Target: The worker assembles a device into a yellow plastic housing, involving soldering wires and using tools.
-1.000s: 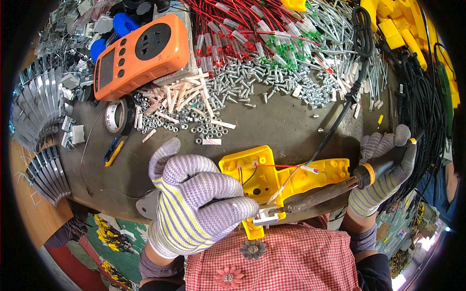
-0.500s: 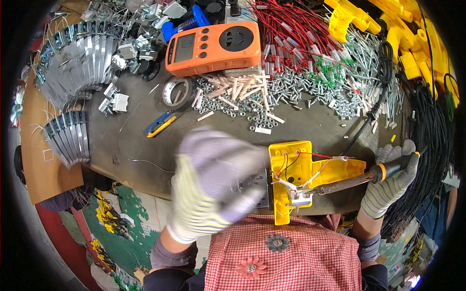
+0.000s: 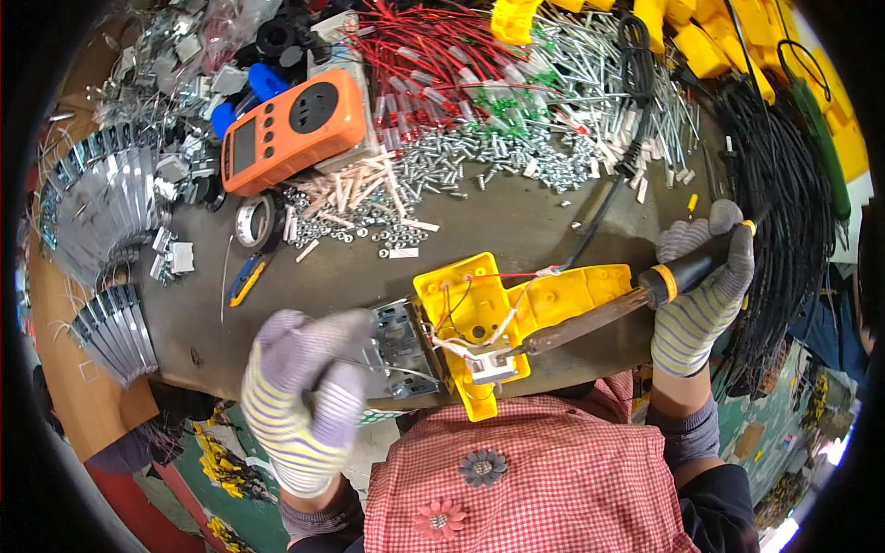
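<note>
My right hand (image 3: 701,295), in a striped grey glove, is closed round the black handle of a soldering iron (image 3: 590,320). The iron's dark tip meets a white switch-like part (image 3: 493,367) in an open yellow plastic housing (image 3: 567,290). Red, black and white wires run inside the housing. A slotted metal plate (image 3: 406,346) adjoins its left side. Beside this plate is my left hand (image 3: 309,396), gloved and partly blurred, its thumb and fingers curled toward each other. A thin silvery solder wire (image 3: 224,276) leads toward it, and a strand emerges past the fingers over the plate.
An orange meter (image 3: 293,129), tape roll (image 3: 255,221) and blue-yellow cutter (image 3: 245,281) lie at the far left of the bench. Beyond the housing are nuts, screws (image 3: 544,157) and red-wired lamps (image 3: 415,74). Black cables (image 3: 774,184) hang at right; metal strips (image 3: 115,332) stand left.
My left hand has drawn back left and down from the housing, uncovering the metal plate. The view has shifted right. The iron stays in my right hand, its tip at the white part.
</note>
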Demonstrator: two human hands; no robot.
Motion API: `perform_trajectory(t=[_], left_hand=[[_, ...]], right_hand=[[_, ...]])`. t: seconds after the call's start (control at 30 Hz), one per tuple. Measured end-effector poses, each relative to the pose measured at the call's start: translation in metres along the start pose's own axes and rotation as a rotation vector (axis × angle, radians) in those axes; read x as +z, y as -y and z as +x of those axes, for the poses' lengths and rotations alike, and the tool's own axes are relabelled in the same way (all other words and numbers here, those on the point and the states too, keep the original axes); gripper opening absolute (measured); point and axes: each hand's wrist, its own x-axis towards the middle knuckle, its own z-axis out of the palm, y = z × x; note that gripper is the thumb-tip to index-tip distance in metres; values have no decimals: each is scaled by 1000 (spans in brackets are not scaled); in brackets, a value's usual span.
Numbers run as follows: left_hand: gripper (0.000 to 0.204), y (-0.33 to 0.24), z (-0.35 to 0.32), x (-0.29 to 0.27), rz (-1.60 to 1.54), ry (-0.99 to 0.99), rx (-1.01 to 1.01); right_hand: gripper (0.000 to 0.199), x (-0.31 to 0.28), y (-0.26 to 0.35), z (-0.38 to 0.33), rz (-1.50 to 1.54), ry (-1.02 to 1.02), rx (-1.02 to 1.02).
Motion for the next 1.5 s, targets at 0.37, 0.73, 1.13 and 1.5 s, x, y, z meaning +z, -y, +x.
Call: perform_trajectory(t=[0.37, 0.73, 1.13, 1.5], left_hand=[[10, -14, 10, 20, -170, 149, 33], [19, -10, 10, 21, -142, 262, -14], [20, -10, 9, 24, -113, 264, 21], [16, -13, 19, 12, 2, 189, 160]], right_hand=[[32, 11, 2, -4, -81, -103, -14], [31, 10, 1, -4, -69, -27, -2], [33, 22, 2, -8, -141, -135, -48], [35, 12, 2, -6, -100, -54, -38]])
